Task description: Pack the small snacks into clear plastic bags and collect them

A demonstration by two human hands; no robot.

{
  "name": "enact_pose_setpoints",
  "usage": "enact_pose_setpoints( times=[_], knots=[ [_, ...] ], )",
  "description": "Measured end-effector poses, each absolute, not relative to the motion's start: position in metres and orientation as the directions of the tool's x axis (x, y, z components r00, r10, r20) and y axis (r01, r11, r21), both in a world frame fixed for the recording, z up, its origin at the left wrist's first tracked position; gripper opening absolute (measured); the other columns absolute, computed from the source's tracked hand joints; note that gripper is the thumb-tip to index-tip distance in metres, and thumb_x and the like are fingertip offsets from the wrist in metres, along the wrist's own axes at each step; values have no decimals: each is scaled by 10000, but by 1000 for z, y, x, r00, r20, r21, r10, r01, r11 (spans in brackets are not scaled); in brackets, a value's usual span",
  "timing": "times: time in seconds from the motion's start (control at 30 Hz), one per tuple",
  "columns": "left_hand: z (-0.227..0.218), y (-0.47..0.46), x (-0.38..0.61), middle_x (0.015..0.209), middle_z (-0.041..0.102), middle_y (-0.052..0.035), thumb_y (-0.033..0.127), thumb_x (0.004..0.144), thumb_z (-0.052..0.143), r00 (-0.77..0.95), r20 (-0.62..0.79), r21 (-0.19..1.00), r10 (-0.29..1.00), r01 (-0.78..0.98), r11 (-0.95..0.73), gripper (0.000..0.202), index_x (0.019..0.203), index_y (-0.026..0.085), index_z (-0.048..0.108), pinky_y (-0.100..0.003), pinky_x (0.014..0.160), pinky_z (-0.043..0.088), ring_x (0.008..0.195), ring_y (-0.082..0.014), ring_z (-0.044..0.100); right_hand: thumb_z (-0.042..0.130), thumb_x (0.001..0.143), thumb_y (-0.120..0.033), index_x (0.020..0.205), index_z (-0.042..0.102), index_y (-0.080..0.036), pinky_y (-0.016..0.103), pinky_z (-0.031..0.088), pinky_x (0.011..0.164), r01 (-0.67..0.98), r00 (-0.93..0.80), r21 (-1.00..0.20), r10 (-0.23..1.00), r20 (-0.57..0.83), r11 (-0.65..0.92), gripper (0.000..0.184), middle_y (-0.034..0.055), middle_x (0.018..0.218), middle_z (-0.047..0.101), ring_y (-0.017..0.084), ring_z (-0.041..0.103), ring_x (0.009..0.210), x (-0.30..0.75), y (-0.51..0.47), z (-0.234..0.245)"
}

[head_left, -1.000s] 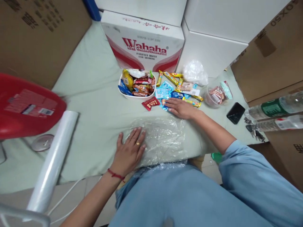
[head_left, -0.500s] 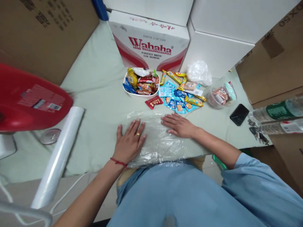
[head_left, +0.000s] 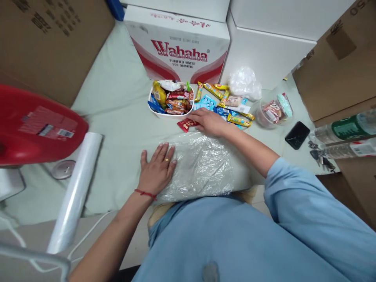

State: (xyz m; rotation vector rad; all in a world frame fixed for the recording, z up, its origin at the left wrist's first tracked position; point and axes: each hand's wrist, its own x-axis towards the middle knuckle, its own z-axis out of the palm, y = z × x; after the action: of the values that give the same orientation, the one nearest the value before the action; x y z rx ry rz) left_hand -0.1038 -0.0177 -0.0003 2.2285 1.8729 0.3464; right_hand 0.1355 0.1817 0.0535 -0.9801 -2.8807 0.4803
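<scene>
My left hand (head_left: 157, 166) lies flat with its fingers spread on the left side of a clear plastic film sheet (head_left: 202, 164), which is spread along the table's near edge. Just past the sheet, my right hand (head_left: 210, 120) reaches over the blue snack packets, fingers stretched out. Its fingertips are at the lower right rim of a white bowl (head_left: 169, 115) full of wrapped snacks, close to a red packet (head_left: 185, 125); whether they touch the rim I cannot tell. Yellow-wrapped snack bars (head_left: 213, 91) and blue packets (head_left: 208, 102) lie beyond this hand, which covers some of them.
A long film roll (head_left: 76, 192) lies at left beside a red container (head_left: 41, 125). Behind the bowl stands a Wahaha carton (head_left: 179, 49). To the right are a crumpled clear bag (head_left: 245, 83), a clear tub (head_left: 268, 114), a black phone (head_left: 297, 135), keys and bottles (head_left: 349, 129).
My right hand has lifted off the plastic sheet and moved forward to the bowl's rim and the packets. My left hand stays flat on the sheet. The view has shifted slightly.
</scene>
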Motion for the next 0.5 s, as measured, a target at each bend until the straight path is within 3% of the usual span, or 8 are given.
enact_pose_setpoints(
  times=[0.17, 0.27, 0.33, 0.4, 0.5],
  knots=[
    [-6, -19, -102, 1708, 340, -124, 436, 1069, 312, 155, 22, 295, 988, 943, -154, 595, 1640, 275, 350, -716, 1255, 5, 1570, -328, 357, 409, 1066, -322, 1460, 619, -229, 414, 353, 1089, 674, -724, -278, 687, -67, 684, 456, 119, 1355, 664, 300, 524, 1237, 127, 188, 43],
    [-7, -20, -102, 1708, 341, -119, 440, 1069, 318, 152, 36, 303, 988, 940, -155, 597, 1643, 281, 341, -716, 1259, 5, 1572, -326, 356, 394, 1050, -303, 1377, 669, -177, 421, 363, 1079, 727, -639, -324, 769, 2, 605, 445, 147, 1288, 675, 303, 532, 1204, 146, 184, 54],
    [-7, -20, -102, 1705, 348, -118, 437, 1071, 318, 147, 51, 307, 988, 939, -156, 593, 1642, 282, 345, -709, 1264, 6, 1569, -323, 363, 441, 1024, -327, 1332, 674, -157, 431, 398, 1049, 723, -563, -438, 823, 77, 535, 422, 152, 1254, 679, 303, 550, 1169, 162, 177, 63],
    [-7, -21, -102, 1702, 354, -117, 434, 1075, 315, 145, 68, 308, 987, 938, -159, 586, 1639, 277, 355, -700, 1269, 6, 1565, -319, 371, 488, 1000, -392, 1272, 673, -170, 416, 464, 944, 665, -463, -627, 883, 81, 406, 398, 128, 1162, 696, 280, 595, 1047, 177, 166, 70],
    [-8, -21, -102, 1700, 355, -119, 426, 1080, 313, 151, 83, 314, 985, 934, -170, 581, 1637, 266, 359, -693, 1272, 4, 1562, -315, 376, 523, 958, -492, 1109, 670, -193, 340, 483, 683, 504, -369, -858, 923, -110, 99, 366, 64, 920, 682, 205, 574, 738, 193, 143, 70]
  ],
)
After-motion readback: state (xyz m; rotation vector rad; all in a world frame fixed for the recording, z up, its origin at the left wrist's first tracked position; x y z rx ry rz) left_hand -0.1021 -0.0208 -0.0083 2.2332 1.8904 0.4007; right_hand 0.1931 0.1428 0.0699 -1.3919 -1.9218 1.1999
